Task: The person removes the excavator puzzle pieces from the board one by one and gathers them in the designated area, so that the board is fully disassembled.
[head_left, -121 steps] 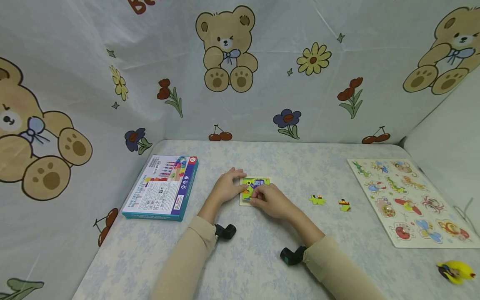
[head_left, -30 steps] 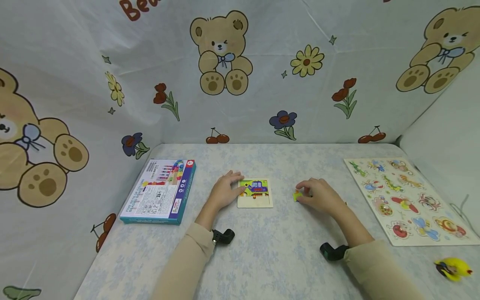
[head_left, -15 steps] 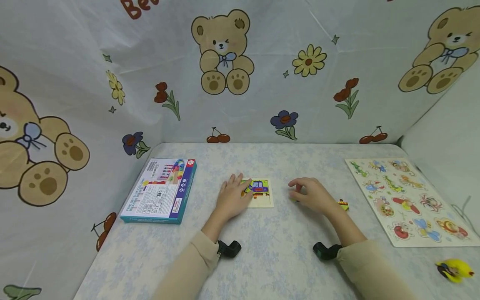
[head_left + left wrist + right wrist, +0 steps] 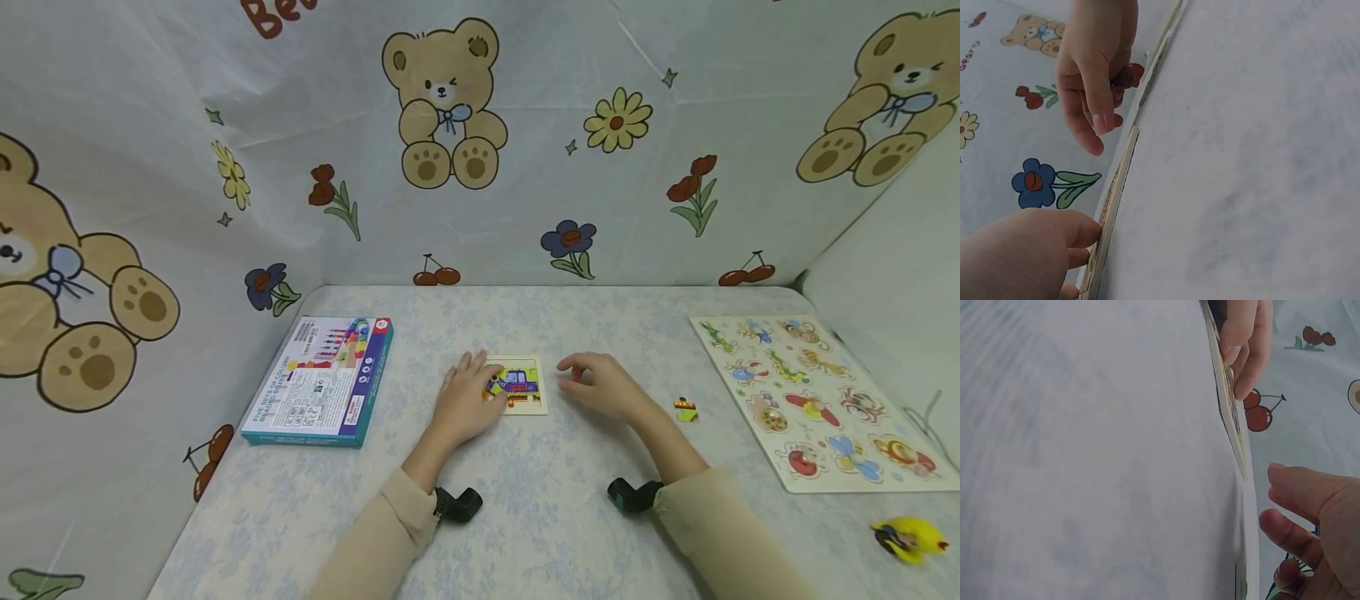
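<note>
To the right of the box (image 4: 311, 383), the puzzle board (image 4: 532, 409) lies partly under the spread fingers of the left hand (image 4: 465, 400), its printed vehicle (image 4: 520, 382) stretching sideways; farther right, the right hand (image 4: 603, 387) has thumb and forefinger apart.

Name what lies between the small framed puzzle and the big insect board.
The right hand, near the framed puzzle, then a loose puzzle piece nearer the insect board; the head view shows both.

high up, the head view looks forward and down over the table (image 4: 540, 533); left wrist camera (image 4: 459, 506) and right wrist camera (image 4: 632, 496) peer close across it, both catching the puzzle board (image 4: 531, 409).
</note>
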Demonstrator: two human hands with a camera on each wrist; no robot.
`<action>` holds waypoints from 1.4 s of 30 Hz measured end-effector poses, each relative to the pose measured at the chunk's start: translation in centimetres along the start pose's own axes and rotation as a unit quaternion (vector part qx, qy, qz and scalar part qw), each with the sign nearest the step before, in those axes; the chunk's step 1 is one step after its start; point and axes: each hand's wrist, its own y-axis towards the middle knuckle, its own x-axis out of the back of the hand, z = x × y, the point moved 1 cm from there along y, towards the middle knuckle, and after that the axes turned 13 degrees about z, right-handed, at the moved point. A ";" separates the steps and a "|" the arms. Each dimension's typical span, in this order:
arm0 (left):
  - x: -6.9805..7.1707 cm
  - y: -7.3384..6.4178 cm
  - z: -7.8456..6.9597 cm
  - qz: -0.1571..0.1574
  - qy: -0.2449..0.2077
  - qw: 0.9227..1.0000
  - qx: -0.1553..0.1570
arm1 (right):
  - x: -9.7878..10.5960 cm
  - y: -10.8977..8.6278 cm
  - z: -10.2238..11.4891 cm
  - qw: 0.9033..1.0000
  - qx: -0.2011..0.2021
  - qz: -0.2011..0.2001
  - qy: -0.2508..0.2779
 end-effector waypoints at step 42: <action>-1.3 0.0 -1.5 -0.045 0.060 0.995 0.069 | -1.4 4.3 2.9 0.997 -0.022 0.042 0.053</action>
